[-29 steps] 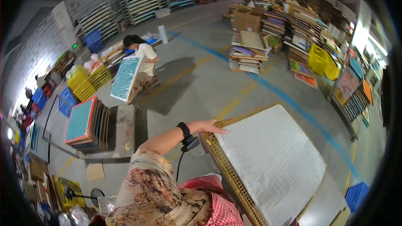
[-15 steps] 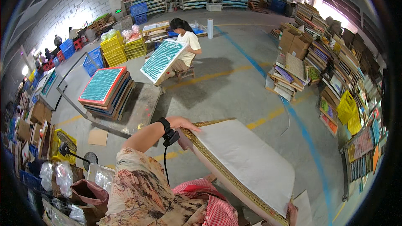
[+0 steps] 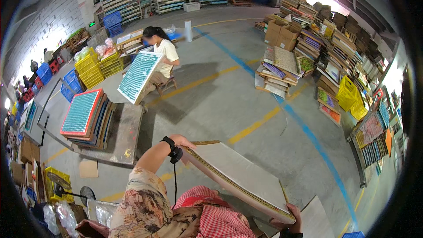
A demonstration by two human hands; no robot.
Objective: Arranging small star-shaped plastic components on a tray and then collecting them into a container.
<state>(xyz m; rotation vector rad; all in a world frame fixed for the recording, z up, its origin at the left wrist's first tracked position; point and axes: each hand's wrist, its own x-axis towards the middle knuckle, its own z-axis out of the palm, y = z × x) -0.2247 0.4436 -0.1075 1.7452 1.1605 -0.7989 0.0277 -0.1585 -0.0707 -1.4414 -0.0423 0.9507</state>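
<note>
A large rectangular framed board (image 3: pixel 240 172) with a pale face and a gold patterned rim is held slantwise in front of my body. My left hand (image 3: pixel 181 141) grips its upper left corner, fingers over the edge; a black band with a small device and a cable circles that wrist. At the lower right corner, my right hand (image 3: pixel 296 218) is closed around the frame's edge. The underside of the board is hidden. Below it shows a red checked cloth (image 3: pixel 224 220) over my lap.
Ahead to the left, a flat cart (image 3: pixel 125 136) carries a stack of frames (image 3: pixel 83 114). Beyond it a seated co-worker (image 3: pixel 165 55) holds a teal-and-white panel (image 3: pixel 140 77). Stacked boards and cartons (image 3: pixel 282 35) line the right; a fan (image 3: pixel 59 180) stands at lower left.
The view has swung right, so the surroundings sit further left. The board's near right corner has risen and my right hand shows more. Both hands keep their hold.
</note>
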